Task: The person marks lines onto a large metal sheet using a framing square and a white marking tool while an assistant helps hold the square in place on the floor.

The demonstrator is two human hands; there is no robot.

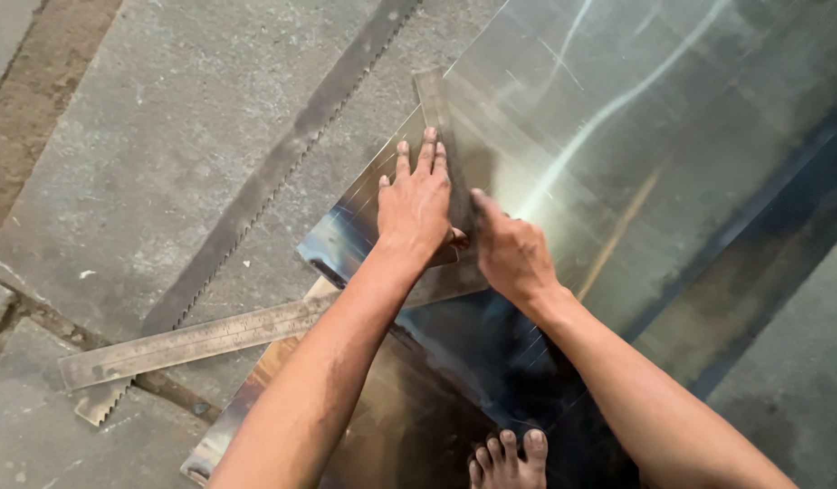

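A large shiny metal sheet [636, 136] lies on the concrete floor, over a smaller sheet [346, 226]. A steel square rests across them. Its short blade [434, 100] points away from me and its long blade [192, 342] runs out to the left over the floor. My left hand [414, 204] lies flat on the square near its corner, fingers straight, pressing it down. My right hand [509, 254] sits just right of it with thumb and fingers pinched at the short blade's edge. Anything in that pinch is hidden.
A long dark metal strip with a saw-toothed edge [255, 199] lies diagonally on the floor at the left. My bare foot [509, 457] stands on the sheet at the bottom edge. A brownish sheet [255, 398] pokes out at the lower left.
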